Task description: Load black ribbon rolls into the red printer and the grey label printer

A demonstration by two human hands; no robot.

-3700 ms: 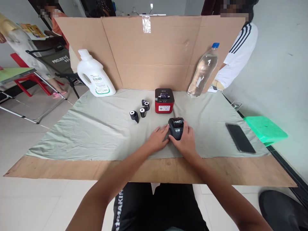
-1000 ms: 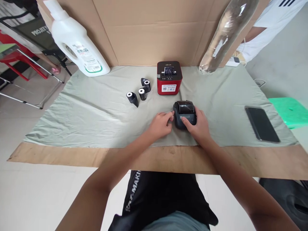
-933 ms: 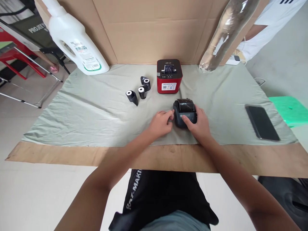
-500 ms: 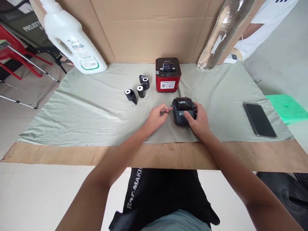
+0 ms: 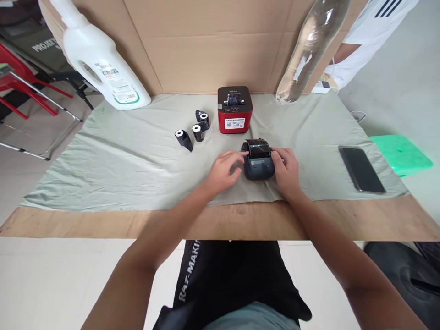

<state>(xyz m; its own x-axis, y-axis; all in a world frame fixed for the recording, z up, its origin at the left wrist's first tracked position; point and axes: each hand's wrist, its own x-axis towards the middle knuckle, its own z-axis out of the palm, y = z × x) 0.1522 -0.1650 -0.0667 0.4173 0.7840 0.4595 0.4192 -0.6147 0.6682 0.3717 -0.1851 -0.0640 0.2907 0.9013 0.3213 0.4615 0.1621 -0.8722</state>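
Dark device (image 5: 258, 172): one, flat on the cloth, just right of centre, between both hands, near the front of the red box.
Room: pale tiled floor (image 5: 68, 275) below; grey wall (image 5: 395, 101) at right; red chair (image 5: 27, 78) at far left; another person's white shirt (image 5: 367, 27) beyond the panel.
Table: one; wooden front edge (image 5: 240, 213) running across nearly the whole view.
Cloth (image 5: 137, 178): grey-green, creased; broad stretch from rolls to slanting left edge, narrower stretch from right hand to phone, short strip in front of device.
Cardboard panel (image 5: 213, 59): one, upright along the back edge, bounding reach on that side.
White jug (image 5: 99, 59): one, at left end of panel.
Transparent bottle (image 5: 311, 50): one, at right end.
Green stool (image 5: 402, 153): one, just past the right edge.
Red box (image 5: 235, 123): one, black-topped, between panel and device.
Left hand (image 5: 225, 170): loosely open, index fingertip at device's left edge.
Right hand (image 5: 287, 169): thumb and bent fingers against device's right side; firmness of grip impossible to tell.
Phone (image 5: 361, 169): one, well right of right hand, near cloth's right edge.
Rolls (image 5: 197, 134): three, black with white ends, clustered left of red box.
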